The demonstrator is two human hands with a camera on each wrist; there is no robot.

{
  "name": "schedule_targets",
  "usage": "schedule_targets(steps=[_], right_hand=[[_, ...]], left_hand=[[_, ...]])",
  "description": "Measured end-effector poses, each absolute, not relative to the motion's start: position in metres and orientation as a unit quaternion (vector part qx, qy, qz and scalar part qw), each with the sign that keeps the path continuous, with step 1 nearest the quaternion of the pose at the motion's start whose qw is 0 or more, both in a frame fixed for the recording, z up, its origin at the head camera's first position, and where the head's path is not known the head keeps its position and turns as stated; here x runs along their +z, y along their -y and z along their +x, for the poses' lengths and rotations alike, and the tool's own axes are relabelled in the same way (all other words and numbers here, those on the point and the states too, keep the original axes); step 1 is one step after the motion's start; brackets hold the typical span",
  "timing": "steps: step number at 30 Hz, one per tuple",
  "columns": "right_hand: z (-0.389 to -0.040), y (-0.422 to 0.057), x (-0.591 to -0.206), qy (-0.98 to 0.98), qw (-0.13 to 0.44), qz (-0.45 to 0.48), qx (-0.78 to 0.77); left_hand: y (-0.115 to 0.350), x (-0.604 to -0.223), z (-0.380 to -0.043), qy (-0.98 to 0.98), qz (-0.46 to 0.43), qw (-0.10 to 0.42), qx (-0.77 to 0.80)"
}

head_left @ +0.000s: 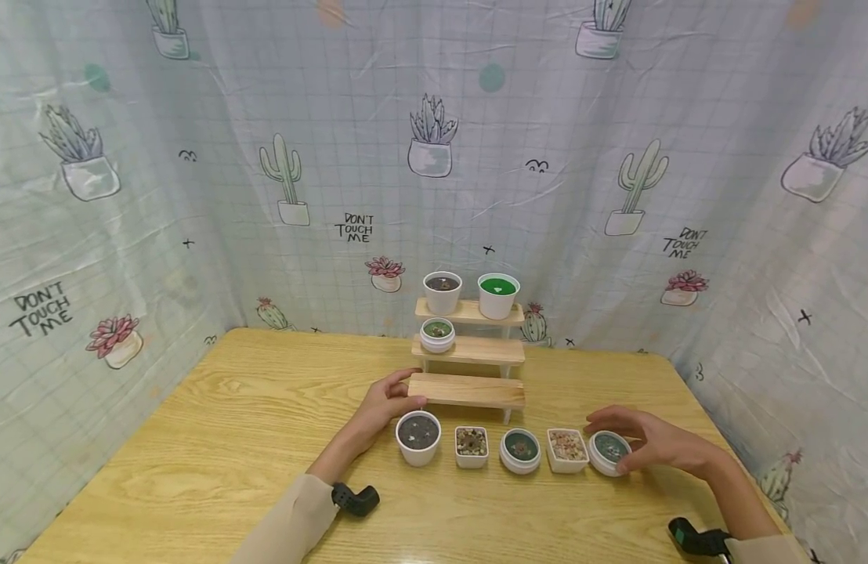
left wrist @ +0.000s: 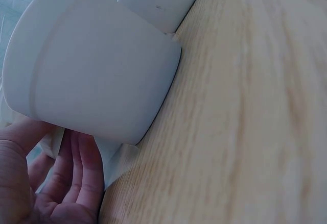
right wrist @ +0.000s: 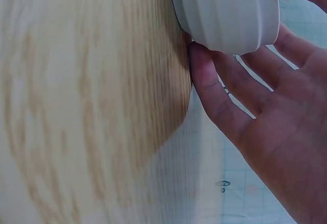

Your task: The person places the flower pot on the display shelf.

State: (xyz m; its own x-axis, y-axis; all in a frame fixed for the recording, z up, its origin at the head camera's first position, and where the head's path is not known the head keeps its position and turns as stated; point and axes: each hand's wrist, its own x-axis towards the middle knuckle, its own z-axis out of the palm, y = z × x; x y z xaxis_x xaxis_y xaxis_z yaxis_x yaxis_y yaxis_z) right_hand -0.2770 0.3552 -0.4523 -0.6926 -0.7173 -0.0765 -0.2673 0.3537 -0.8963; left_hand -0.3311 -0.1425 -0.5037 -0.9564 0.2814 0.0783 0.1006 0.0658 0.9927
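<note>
A three-step wooden stand (head_left: 469,389) stands at the middle of the table, and my left hand (head_left: 379,406) grips the left end of its lowest step between thumb and fingers. In the left wrist view a tall round white pot (left wrist: 97,66) hides part of that grip. At the right end of the front row, my right hand (head_left: 656,440) holds a small round white pot (head_left: 609,453) with dark green filling, thumb at its near side and fingers behind. In the right wrist view, fingers (right wrist: 235,76) lie against this ribbed pot, which looks to be at table level.
Along the front row stand a tall round pot (head_left: 418,439), a square pot of pebbles (head_left: 471,447), a round pot (head_left: 520,451) and a square pot of pinkish stones (head_left: 567,450). The stand bears a grey-filled pot (head_left: 443,293), a green-filled pot (head_left: 498,296) and a low pot (head_left: 437,335).
</note>
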Motion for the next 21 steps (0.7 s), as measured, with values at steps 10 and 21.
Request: schedule_targets(steps=[10,21], right_hand=[[-0.281,-0.359,-0.458,-0.786,0.255,-0.312,-0.469],[-0.284,-0.365,-0.463,-0.784,0.257,-0.305,-0.476]], left_hand=[[0.143,-0.504,-0.331,-0.728,0.142,0.068,0.667],[0.143,-0.506,-0.331,-0.723,0.14,0.065,0.674]])
